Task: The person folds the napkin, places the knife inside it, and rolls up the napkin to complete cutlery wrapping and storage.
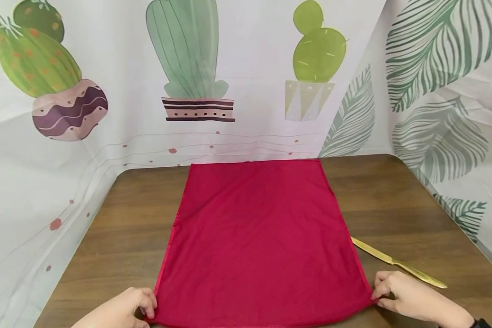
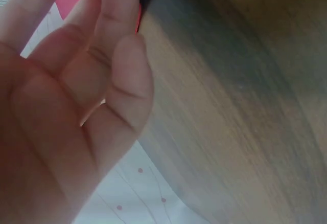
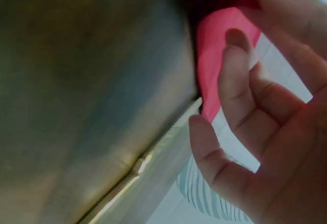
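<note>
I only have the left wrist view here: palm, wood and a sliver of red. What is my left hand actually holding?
Observer: The head view shows the left hand pinching the near left corner of a red cloth spread flat on the table.
Operator: And the other hand?
Observer: The right hand pinches the near right corner of the same cloth.
Operator: Anything else lying near it?
Observer: A gold knife lies on the table just beyond the right hand, its blade tip reaching the cloth's right edge.
</note>
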Demonstrator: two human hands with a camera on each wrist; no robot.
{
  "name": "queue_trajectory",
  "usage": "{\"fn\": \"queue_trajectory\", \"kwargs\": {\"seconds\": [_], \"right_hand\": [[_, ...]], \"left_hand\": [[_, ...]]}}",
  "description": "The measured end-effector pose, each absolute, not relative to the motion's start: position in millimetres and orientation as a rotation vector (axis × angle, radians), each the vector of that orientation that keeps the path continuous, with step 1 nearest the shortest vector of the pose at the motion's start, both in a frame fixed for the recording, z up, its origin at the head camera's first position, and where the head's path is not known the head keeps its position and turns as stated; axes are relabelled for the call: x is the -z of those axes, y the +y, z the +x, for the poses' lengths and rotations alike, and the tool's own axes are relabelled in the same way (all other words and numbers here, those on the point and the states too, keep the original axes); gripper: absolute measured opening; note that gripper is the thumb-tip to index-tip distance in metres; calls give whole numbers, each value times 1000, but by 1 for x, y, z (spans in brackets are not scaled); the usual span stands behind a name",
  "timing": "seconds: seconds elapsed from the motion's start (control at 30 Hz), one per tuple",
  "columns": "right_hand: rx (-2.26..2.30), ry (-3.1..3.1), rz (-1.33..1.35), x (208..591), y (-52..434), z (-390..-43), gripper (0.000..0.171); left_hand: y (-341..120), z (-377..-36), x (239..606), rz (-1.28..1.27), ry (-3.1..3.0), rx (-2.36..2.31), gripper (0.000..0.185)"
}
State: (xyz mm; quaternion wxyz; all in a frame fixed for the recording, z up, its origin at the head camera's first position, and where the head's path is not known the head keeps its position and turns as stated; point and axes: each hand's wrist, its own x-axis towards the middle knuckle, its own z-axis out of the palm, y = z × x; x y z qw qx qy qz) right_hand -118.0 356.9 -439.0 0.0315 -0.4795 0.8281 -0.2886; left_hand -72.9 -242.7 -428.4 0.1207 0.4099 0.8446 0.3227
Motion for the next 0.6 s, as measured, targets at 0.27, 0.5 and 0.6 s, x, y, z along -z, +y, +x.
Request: {"fn": "queue_trajectory", "kwargs": {"seconds": [0.27,0.5,0.6], "right_hand": [[748,2647,-1450,430,352,-126,16],[393,2961,-1102,413,317,-159,56],[319,2941,-994,420,298,-179,75]], "left_hand": [[-232,-78,414,1089,2587,-779,10],[-204,-124,399,738,2822,-424,48],[-193,-146,404,619,2830,-375,68]]}}
